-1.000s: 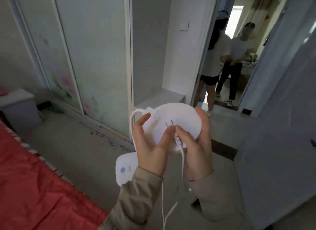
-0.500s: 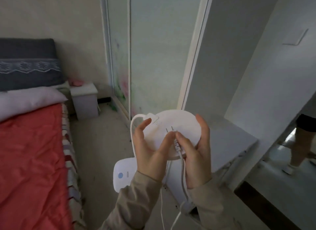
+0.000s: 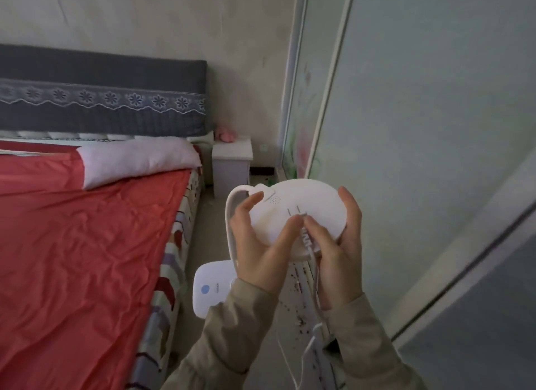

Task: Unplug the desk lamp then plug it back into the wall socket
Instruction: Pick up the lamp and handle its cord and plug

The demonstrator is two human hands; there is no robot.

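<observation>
Pretty clearly a bedroom at home: bed (image 3: 72, 244) with a red sheet, pink pillow (image 3: 136, 160), padded grey headboard (image 3: 101, 90), little white nightstand (image 3: 232, 166), sliding wardrobe doors (image 3: 420, 128).

Both hands, left hand (image 3: 258, 244) and right hand (image 3: 339, 244), grip the white lamp (image 3: 304, 212).

We find no legible text. The white lamp head (image 3: 213, 291), low and near, just left of the left sleeve, carries a round blue mark with a short grey printed word to its right, too small and blurred for us to read. The white lamp base (image 3: 301, 215) shows two short dark slits and a dotted patch, no lettering.
</observation>
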